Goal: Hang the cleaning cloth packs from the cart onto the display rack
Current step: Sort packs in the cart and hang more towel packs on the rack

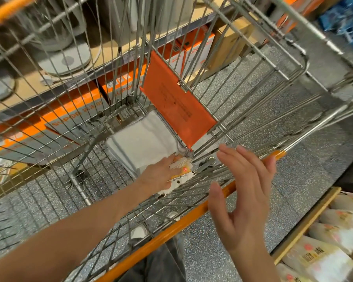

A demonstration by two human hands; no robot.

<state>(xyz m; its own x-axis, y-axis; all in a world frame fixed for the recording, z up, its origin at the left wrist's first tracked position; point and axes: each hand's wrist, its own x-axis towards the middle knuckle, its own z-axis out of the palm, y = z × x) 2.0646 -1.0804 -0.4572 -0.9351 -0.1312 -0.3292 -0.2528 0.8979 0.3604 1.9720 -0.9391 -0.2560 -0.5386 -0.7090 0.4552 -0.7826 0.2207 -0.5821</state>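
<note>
A stack of white cleaning cloth packs [145, 141] with yellow-and-white header cards lies in the bottom of the wire shopping cart [251, 82]. My left hand [161, 176] reaches down into the cart and grips the header-card end of the packs. My right hand [245, 192] hovers open above the cart's orange handle bar [171, 231], fingers spread and holding nothing. The display rack's hooks are out of view.
An orange plastic flap [175, 98] hangs on the cart's far wall. Shelving with orange boxes [75, 110] and fan bases stands behind the cart on the left. A wooden-edged bin of packaged goods [330, 241] sits at lower right. The floor is speckled grey.
</note>
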